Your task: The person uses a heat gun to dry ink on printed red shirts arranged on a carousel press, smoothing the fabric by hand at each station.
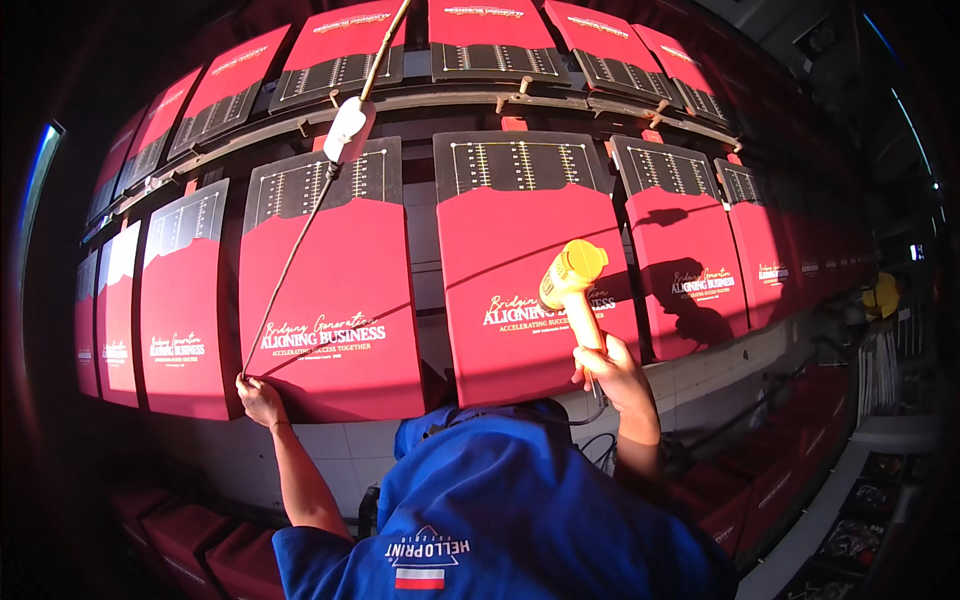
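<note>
My right hand (pixel 618 380) is wrapped around the handle of a yellow hair dryer (pixel 572 285), its wide round end tilted up over a red printed fabric panel (pixel 530 240). From the handle a dark cord (pixel 592 416) curves down beside my blue shirt. Toward the left, my left hand (pixel 262 402) pinches a thin cable (pixel 290 258) at the lower left corner of another red fabric panel (pixel 325 270). That cable rises to a white plug connector (pixel 348 130) hanging over the panels. Each panel lies on a black board (pixel 520 165) with grid marks.
A far row of red panels on boards (pixel 490 35) stands beyond a metal rail (pixel 450 97). More panels (pixel 183 300) continue left and right (pixel 690 255). Red fabric-covered items (pixel 180 540) sit low at left. Something yellow (pixel 880 297) shows at far right.
</note>
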